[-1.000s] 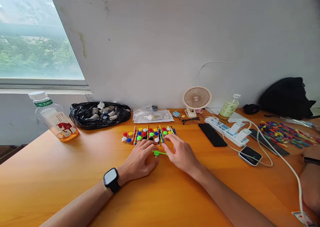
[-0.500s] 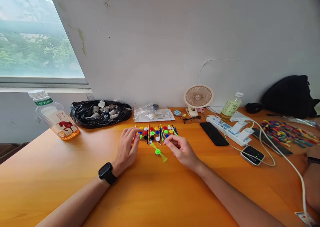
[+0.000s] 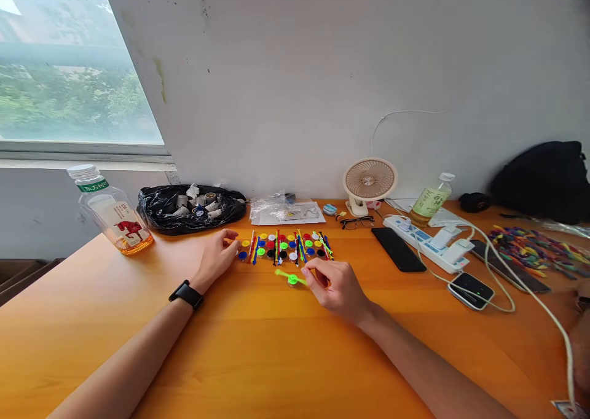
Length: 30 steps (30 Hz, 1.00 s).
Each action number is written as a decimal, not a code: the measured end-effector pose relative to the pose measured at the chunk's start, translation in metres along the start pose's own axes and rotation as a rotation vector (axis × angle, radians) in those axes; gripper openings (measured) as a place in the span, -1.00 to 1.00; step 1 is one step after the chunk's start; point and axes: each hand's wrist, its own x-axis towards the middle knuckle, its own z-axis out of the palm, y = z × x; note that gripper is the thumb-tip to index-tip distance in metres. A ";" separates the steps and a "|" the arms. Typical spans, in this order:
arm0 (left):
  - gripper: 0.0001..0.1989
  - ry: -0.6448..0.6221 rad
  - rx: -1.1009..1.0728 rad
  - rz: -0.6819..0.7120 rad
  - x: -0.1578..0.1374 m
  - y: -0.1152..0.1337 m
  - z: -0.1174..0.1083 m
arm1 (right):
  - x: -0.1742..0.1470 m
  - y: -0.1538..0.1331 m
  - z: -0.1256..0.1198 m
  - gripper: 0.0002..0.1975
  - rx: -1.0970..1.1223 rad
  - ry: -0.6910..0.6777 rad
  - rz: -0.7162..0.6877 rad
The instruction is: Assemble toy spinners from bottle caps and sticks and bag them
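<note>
Two bare hands share the wooden table [image 3: 249, 357] in the head view. A green spinner [image 3: 293, 279] lies between them, on the near side of rows of coloured discs [image 3: 292, 256] and sticks [image 3: 277, 247]. The right hand [image 3: 338, 289] has its thumb and forefinger close together at one blade's end; whether they pinch it I cannot tell. The left hand [image 3: 220, 259] sits at the rows' left end, fingers curled, partly covering the discs; its grip is unclear. Around them, a bottle [image 3: 126, 225] stands by the far-left corner, with a black bag [image 3: 150, 207] and fan [image 3: 370, 178] along the far edge. To the right, a phone [image 3: 397, 249], a power strip [image 3: 426, 244] and a trailing white cable [image 3: 544, 311] crowd the table.
</note>
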 end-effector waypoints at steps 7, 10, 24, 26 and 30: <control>-0.74 -0.029 0.075 0.085 -0.001 -0.006 0.006 | -0.002 0.002 0.002 -0.74 -0.042 -0.028 -0.031; -0.75 -0.006 0.064 0.072 0.000 -0.008 0.006 | -0.001 0.003 0.001 -0.76 -0.054 -0.039 -0.028; -0.67 -0.368 0.032 0.508 -0.041 0.066 -0.009 | 0.001 0.008 0.003 -0.76 -0.101 0.045 0.041; -0.77 -0.478 0.075 0.542 -0.045 0.070 -0.008 | 0.002 0.008 0.002 -0.75 -0.104 0.059 0.060; -0.91 -0.598 0.119 0.533 -0.048 0.071 -0.007 | 0.003 0.007 0.002 -0.75 -0.104 0.056 0.067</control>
